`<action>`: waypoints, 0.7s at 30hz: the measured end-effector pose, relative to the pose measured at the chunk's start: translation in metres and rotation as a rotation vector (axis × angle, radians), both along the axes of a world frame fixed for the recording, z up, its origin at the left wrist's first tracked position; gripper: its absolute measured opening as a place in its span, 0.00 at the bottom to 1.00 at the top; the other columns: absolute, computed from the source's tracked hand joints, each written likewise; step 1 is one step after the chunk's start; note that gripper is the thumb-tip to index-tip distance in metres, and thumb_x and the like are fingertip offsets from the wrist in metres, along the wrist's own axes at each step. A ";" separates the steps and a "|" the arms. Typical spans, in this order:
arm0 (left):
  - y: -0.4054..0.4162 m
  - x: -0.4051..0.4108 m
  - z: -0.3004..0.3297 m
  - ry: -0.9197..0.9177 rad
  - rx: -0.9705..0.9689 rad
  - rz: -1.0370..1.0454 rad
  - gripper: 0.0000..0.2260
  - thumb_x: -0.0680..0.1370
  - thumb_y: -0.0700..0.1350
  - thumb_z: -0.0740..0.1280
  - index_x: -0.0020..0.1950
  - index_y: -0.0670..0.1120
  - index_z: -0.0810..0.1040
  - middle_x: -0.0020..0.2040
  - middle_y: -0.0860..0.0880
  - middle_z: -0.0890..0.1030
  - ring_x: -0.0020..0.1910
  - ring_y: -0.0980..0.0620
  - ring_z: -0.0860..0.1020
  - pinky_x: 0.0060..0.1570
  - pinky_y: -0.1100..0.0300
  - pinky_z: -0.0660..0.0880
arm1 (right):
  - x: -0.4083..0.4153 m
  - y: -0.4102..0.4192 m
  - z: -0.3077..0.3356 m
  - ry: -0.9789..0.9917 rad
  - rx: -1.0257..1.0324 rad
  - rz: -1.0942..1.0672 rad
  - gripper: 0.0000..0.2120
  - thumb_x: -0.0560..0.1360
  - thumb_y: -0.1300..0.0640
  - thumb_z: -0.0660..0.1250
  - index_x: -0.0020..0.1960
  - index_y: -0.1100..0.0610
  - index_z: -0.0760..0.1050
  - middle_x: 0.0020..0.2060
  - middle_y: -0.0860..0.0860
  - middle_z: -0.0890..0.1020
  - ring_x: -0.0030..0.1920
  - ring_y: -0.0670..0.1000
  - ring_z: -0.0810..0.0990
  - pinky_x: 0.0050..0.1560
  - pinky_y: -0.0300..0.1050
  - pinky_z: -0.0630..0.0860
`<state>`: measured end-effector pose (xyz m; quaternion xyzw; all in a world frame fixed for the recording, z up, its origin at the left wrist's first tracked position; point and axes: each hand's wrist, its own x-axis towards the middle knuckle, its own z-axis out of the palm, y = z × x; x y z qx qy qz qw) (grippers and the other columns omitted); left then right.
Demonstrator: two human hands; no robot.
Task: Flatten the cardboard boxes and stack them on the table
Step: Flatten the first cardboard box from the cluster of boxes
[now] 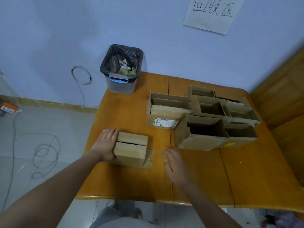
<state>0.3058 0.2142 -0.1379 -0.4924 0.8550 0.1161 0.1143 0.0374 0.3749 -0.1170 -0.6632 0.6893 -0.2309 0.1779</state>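
A small closed cardboard box [131, 149] stands on the wooden table [128, 183] near its left edge, with a slit across its top and flaps sticking out at its right base. My left hand [105, 145] lies flat against the box's left side, fingers straight and reaching onto its top corner. My right hand [176, 167] hovers over the table right of the box, fingers relaxed, holding nothing. Several open, upright boxes [202, 117] crowd the table's far right; the nearest is a larger open box [202, 137].
A clear bin with a black liner and some rubbish [121, 69] stands on the table's far left corner against the wall. A paper sign [212, 14] hangs on the wall. Cables [44, 152] lie on the floor at left. Wooden furniture [283, 96] borders the right.
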 end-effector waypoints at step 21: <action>-0.077 -0.012 0.003 0.086 -0.021 -0.093 0.49 0.70 0.53 0.68 0.78 0.41 0.39 0.79 0.44 0.46 0.78 0.43 0.43 0.76 0.51 0.41 | 0.086 -0.129 0.025 -0.103 0.121 -0.243 0.15 0.83 0.49 0.52 0.64 0.52 0.70 0.36 0.50 0.77 0.34 0.48 0.76 0.32 0.42 0.69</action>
